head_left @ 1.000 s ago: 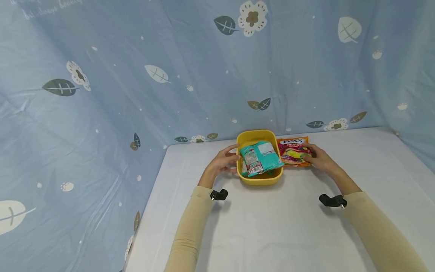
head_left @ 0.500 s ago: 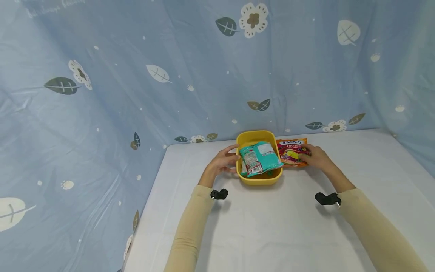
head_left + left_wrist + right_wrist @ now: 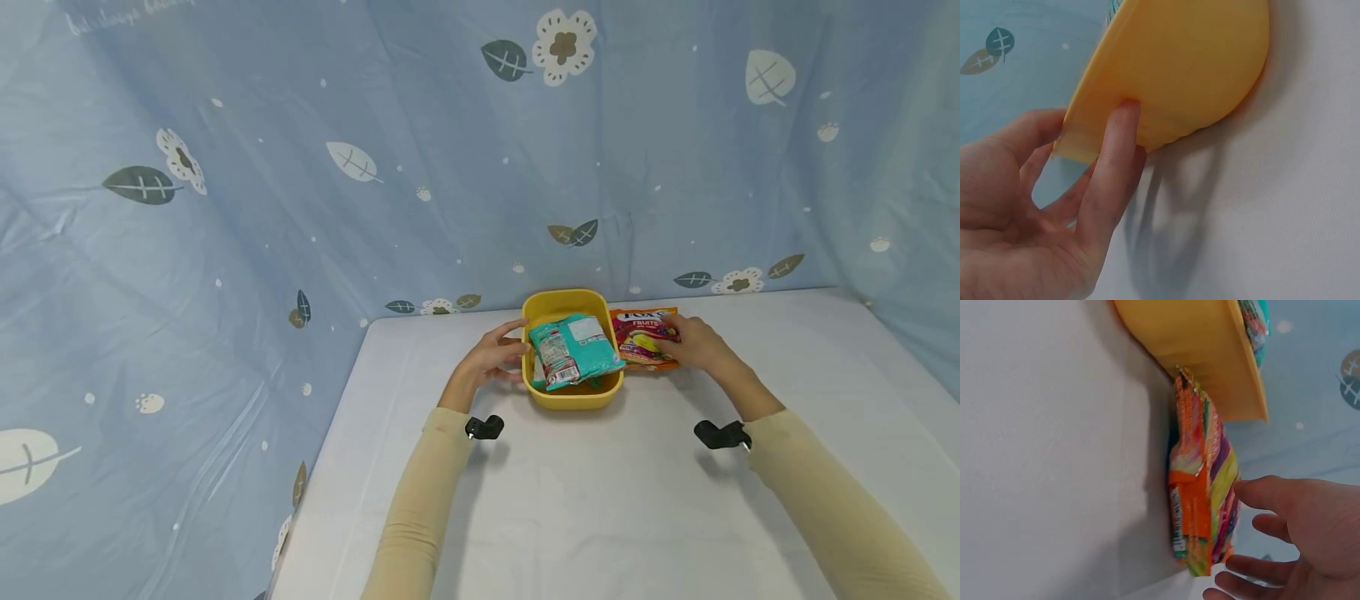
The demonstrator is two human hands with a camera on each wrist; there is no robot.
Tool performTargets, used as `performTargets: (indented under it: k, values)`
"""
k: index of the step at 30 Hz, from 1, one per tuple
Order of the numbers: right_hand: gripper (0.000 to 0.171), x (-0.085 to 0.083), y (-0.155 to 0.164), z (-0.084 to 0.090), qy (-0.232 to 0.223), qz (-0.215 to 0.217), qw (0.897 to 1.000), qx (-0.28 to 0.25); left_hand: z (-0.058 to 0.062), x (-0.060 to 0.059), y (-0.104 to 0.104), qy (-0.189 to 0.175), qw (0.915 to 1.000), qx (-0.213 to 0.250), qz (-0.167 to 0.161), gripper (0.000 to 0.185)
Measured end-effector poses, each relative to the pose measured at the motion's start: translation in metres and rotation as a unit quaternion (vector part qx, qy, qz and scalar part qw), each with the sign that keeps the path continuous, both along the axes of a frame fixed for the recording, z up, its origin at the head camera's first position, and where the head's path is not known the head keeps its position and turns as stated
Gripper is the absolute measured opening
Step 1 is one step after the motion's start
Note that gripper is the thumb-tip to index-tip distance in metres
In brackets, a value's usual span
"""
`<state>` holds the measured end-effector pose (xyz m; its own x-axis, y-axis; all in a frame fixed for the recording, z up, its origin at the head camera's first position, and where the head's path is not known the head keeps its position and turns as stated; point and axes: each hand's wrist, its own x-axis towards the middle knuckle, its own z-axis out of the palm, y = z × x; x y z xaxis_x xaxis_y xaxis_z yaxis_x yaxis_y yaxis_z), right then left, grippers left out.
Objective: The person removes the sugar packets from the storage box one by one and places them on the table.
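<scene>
on a white table [image 3: 600, 500], the left hand [image 3: 491, 358] rests straight fingers against a yellow tub [image 3: 573, 393] holding a teal packet [image 3: 573, 350]; the right hand [image 3: 693, 343], fingers relaxed, touches an orange candy bag [image 3: 641, 337] just beside the tub.

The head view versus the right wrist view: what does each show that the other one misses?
Only the head view shows the left hand touching the yellow tub's left side, the teal packet lying in the tub, both sleeves and the whole white table.

Only the right wrist view shows the orange candy bag edge-on, its end against the tub's outer wall, with the right hand open and its fingers spread at the bag.

Both show the tub, the candy bag, the right hand, the table and the blue leaf-print cloth.
</scene>
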<state>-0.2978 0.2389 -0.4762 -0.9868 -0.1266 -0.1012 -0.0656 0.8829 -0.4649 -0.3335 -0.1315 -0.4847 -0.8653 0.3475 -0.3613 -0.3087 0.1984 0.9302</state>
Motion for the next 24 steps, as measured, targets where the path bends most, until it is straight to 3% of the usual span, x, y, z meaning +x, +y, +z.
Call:
performTargets:
  k: [8, 17, 24]
  values:
    - [0.064, -0.002, -0.013, 0.015, -0.011, -0.010, 1.000, 0.011, 0.003, 0.000, 0.001, -0.002, 1.0000, -0.003, 0.000, 0.060]
    - [0.060, -0.002, -0.026, 0.020, -0.001, 0.003, 1.000, 0.000, 0.008, 0.001, 0.003, 0.019, 0.9995, -0.025, -0.008, 0.061]
    - [0.058, -0.002, -0.040, 0.030, 0.021, 0.048, 0.997, -0.058, 0.012, 0.002, 0.002, 0.034, 0.9984, -0.040, -0.019, 0.061]
